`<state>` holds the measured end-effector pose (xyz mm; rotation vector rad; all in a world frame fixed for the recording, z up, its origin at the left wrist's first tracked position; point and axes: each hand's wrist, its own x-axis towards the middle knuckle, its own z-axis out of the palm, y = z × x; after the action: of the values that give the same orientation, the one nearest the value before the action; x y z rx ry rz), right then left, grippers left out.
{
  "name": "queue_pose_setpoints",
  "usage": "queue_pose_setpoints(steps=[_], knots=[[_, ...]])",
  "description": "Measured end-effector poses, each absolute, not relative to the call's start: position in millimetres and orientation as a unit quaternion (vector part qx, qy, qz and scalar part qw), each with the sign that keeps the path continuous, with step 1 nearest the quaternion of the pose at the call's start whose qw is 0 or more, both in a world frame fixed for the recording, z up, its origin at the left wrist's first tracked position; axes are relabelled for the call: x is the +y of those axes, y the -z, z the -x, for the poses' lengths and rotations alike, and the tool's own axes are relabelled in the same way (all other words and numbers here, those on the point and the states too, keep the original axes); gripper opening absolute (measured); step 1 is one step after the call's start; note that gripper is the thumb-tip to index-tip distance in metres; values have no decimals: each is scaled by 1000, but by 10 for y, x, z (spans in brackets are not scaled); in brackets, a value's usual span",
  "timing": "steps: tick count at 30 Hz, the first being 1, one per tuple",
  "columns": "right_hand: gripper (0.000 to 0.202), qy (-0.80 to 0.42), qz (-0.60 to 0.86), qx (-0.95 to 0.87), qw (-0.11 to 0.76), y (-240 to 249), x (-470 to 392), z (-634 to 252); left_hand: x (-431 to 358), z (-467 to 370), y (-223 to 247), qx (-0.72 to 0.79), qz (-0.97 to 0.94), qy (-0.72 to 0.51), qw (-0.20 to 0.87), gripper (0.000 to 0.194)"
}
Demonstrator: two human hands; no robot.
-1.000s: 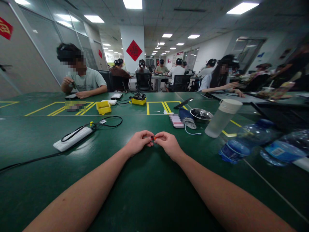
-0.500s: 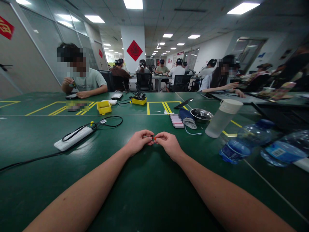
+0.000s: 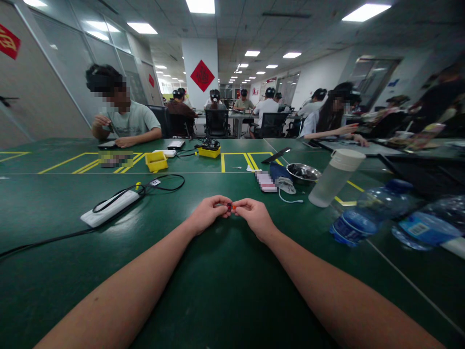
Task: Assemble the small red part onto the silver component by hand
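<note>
Over the green table [image 3: 232,291], my two hands meet fingertip to fingertip near the middle of the view. My left hand [image 3: 210,212] pinches a small dark red and black piece [image 3: 229,207] between thumb and fingers. A tiny orange piece [image 3: 234,208] is pinched in my right hand [image 3: 256,217], right beside the dark one. Whether the two pieces touch or are joined I cannot tell; both are too small and partly covered by fingers to name their kind.
At left lies a white power strip [image 3: 111,207] with a black cable. Yellow bins [image 3: 157,162] stand farther back. To the right are a steel bowl [image 3: 304,172], a frosted bottle [image 3: 332,182] and plastic water bottles [image 3: 358,220]. A person [image 3: 127,121] sits across the table.
Both hands stay in nearly the same place. The small dark piece shows more red now and sits slightly closer to the orange piece.
</note>
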<state>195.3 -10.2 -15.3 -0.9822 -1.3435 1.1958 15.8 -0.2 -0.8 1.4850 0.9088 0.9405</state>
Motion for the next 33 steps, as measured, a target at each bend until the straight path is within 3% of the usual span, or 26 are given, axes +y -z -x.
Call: queue_pose_setpoints(steps=[5, 16, 33], knots=[[13, -496, 410, -568, 513, 175, -100, -1946, -25, -163, -17, 395, -653, -390, 514, 24], [14, -496, 412, -572, 507, 163, -107, -1959, -3, -170, 36, 386, -580, -411, 588, 23], [14, -491, 416, -567, 514, 131, -113, -1948, 0, -152, 22, 380, -611, -400, 568, 24]])
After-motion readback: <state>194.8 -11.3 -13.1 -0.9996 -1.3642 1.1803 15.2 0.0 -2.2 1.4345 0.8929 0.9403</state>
